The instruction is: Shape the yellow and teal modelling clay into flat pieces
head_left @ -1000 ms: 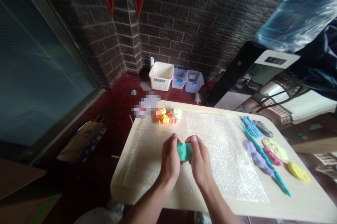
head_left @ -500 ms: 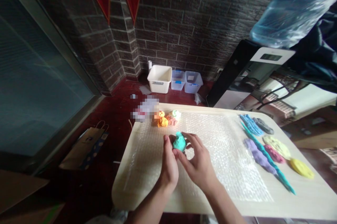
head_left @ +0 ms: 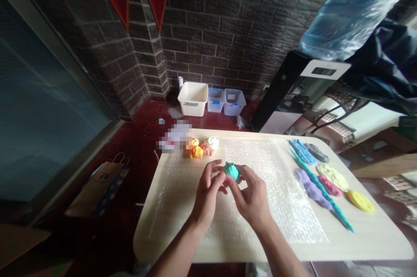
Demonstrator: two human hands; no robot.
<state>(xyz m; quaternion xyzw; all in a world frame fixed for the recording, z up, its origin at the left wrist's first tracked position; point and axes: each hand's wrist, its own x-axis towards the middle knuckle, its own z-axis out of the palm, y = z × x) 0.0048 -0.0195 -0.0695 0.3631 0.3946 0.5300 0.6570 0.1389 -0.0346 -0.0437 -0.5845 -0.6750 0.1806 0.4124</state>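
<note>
A lump of teal modelling clay [head_left: 231, 171], rounded below with a small peak on top, is held above the bubble wrap between both hands. My left hand [head_left: 208, 186] grips its left side, fingers curled and thumb against the clay. On the other side, my right hand [head_left: 250, 190] presses with thumb and fingers. The clay's underside is hidden by the fingers. Beyond the hands lie orange clay lumps [head_left: 196, 152], a pinkish-brown lump [head_left: 207, 150] and a whitish-green lump [head_left: 213, 142], close together.
Bubble wrap [head_left: 276, 199] covers much of the wooden table [head_left: 374, 242]. At right lie a long teal clay roll [head_left: 321, 188], purple clay [head_left: 312, 190], blue clay [head_left: 302, 152] and yellow clay [head_left: 360, 201]. Bins [head_left: 193, 107] stand on the floor behind, near a water dispenser [head_left: 280, 90].
My left hand has gone from an upright, flatter palm to curled fingers gripping the clay. The teal lump is turned, its peak now pointing up. The camera view has shifted slightly.
</note>
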